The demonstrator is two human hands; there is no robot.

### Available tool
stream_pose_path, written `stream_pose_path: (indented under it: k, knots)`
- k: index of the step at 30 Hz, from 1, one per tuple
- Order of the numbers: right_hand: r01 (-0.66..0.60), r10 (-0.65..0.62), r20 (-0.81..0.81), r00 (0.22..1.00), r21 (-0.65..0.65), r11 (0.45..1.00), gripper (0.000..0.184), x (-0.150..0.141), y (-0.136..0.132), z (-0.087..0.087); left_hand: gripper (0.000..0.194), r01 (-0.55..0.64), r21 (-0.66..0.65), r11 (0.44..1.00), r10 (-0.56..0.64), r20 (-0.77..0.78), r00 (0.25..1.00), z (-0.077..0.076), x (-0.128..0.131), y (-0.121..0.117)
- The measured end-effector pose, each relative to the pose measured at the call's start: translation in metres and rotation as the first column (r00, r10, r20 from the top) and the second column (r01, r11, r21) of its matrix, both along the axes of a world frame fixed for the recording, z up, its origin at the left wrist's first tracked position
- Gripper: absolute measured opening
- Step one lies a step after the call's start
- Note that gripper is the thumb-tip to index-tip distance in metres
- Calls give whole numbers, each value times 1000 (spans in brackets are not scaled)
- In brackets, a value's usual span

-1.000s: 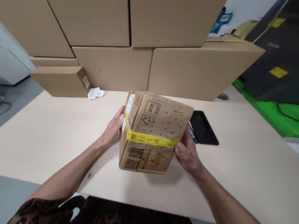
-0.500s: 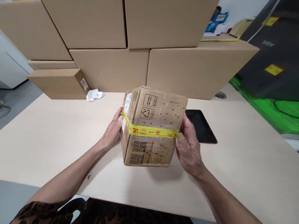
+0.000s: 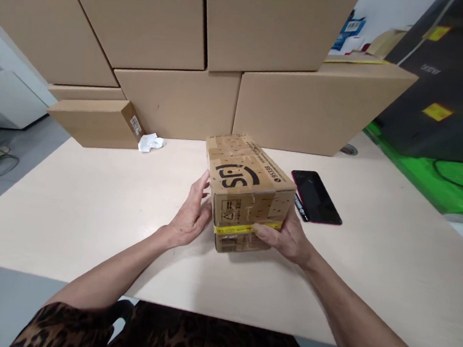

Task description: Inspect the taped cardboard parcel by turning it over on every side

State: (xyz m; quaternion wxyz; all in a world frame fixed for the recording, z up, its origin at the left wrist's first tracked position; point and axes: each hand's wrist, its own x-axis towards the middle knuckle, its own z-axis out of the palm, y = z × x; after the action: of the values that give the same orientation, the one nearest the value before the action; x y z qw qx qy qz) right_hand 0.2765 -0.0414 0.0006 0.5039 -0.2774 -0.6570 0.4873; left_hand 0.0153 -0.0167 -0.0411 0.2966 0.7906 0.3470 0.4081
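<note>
A cardboard parcel box is before me, tilted a little, its top face printed with a large black logo. Yellow tape with red print runs around its near end. My right hand grips the near right corner, thumb pressed on the front by the tape, other fingers hidden behind the side. Beside the left face is my left hand, fingers apart and loosely bent; whether its fingertips touch the cardboard I cannot tell. Right of the box lie a black phone-like device with a red edge and a slim dark object with white lettering.
Large cardboard boxes stand stacked along the back of the pale table. A flatter carton and a crumpled white paper lie at the back left. A dark case on green material is at the right.
The box has been turned and lowered, so its logo-printed top now shows. My left hand has loosened from its left side. The right hand still holds the right side.
</note>
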Motion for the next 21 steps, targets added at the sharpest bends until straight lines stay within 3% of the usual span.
stream_pose_path:
  k: [3, 6, 10, 14, 16, 19, 21]
  knots:
    - [182, -185, 121, 975, 32, 983, 100, 3, 11, -14, 77, 20, 62, 998, -15, -87, 996, 5, 1, -2]
    - [261, -264, 188, 946, 39, 964, 93, 5, 20, -26, 88, -28, 205, 978, 64, -170, 983, 10, -2, 1]
    - [244, -267, 279, 923, 112, 963, 89, 6, 25, -31, 101, -87, 503, 860, 247, -262, 933, 17, -12, 12]
    - [194, -245, 345, 906, 176, 965, 88, 5, 25, -32, 104, -65, 649, 758, 359, -332, 873, 35, -21, 25]
    - [178, -226, 339, 913, 168, 970, 88, 3, 25, -32, 101, -14, 638, 770, 354, -410, 841, 49, -23, 29]
    - [163, -196, 295, 935, 131, 978, 90, 1, 25, -33, 93, 100, 511, 854, 249, -569, 783, 66, -21, 32]
    - [177, -207, 268, 941, 132, 975, 91, 2, 25, -31, 90, 108, 488, 866, 241, -598, 765, 72, -18, 31]
